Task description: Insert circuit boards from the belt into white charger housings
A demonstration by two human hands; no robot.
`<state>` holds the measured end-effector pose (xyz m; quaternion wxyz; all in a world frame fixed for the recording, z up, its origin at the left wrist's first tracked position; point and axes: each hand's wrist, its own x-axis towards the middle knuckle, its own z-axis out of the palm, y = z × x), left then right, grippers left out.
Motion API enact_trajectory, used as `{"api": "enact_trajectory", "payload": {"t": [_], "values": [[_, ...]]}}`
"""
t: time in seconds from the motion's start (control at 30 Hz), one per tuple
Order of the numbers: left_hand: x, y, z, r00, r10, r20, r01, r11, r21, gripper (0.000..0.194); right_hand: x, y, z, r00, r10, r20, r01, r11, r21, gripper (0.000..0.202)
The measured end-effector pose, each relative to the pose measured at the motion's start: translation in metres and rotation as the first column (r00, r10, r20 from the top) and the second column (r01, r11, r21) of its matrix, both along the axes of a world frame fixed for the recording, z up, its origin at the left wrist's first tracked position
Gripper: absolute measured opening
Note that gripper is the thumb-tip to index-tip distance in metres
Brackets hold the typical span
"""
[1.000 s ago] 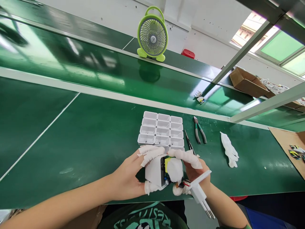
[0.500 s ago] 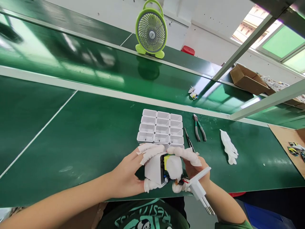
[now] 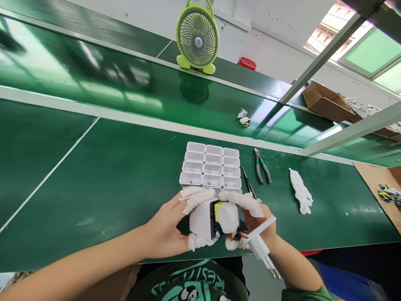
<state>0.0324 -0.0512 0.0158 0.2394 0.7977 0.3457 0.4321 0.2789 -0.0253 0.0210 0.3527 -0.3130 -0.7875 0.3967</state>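
Note:
My left hand (image 3: 175,225), its fingertips in white covers, is closed round a white plastic housing (image 3: 200,221). Fingers of my right hand (image 3: 257,217), covered the same way, grip a circuit board (image 3: 217,217) with a yellow part and a white lump, partly inside the housing's open right end. Red and black wires run from the board to a white two-pin plug piece (image 3: 259,242), hanging in front of my right palm with its pins down to the right. Just beyond my fingers stands a grid of white bins (image 3: 213,169).
Tweezers (image 3: 247,179), green-handled cutters (image 3: 262,166) and a white glove (image 3: 300,191) lie right of the bins. A green fan (image 3: 198,39) stands behind. Small parts (image 3: 244,118) rest beyond the white rail. A cardboard tray (image 3: 372,188) is far right.
The view has shifted very slightly. Both hands keep the same hold on the housing and board.

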Motion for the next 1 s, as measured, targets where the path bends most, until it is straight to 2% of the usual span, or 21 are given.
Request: {"api": "enact_trajectory", "payload": {"t": [0.1,0.2,0.37,0.5,0.63,0.77,0.87,1.0], "values": [[0.0,0.0,0.0,1.0,-0.005,0.004,0.005,1.0,-0.011,0.077,-0.003,0.001,0.008,0.995,0.055,-0.089,-0.052,0.998,0.04,0.085],[0.0,-0.001,-0.001,1.0,-0.009,0.007,0.009,1.0,-0.018,0.079,-0.005,0.001,0.012,0.993,0.064,-0.103,-0.06,0.997,0.047,0.085],[0.001,-0.001,-0.003,1.0,-0.022,0.014,0.022,1.0,-0.012,0.079,-0.005,0.002,0.013,0.998,0.048,-0.048,-0.038,0.982,0.182,0.071],[0.001,-0.001,-0.004,1.0,-0.021,-0.001,0.021,1.0,-0.004,0.078,-0.003,0.004,0.017,0.998,0.067,0.015,-0.068,0.952,0.298,0.079],[0.002,-0.001,-0.003,0.999,-0.027,-0.021,0.027,1.0,0.01,0.076,-0.006,0.005,0.023,0.997,0.073,0.028,-0.078,0.943,0.325,0.072],[0.002,-0.001,-0.004,0.999,-0.026,-0.028,0.027,0.999,0.022,0.079,-0.008,0.003,0.021,0.999,0.051,0.013,-0.053,0.931,0.362,0.069],[0.002,0.0,-0.004,0.999,-0.031,-0.037,0.032,0.999,0.027,0.08,-0.006,0.005,0.018,1.0,0.008,0.03,-0.022,0.868,0.496,0.067],[0.002,0.0,-0.006,0.999,-0.007,-0.032,0.007,1.0,0.015,0.074,-0.002,0.009,0.015,0.995,-0.032,0.099,-0.045,0.726,0.686,0.056]]}}
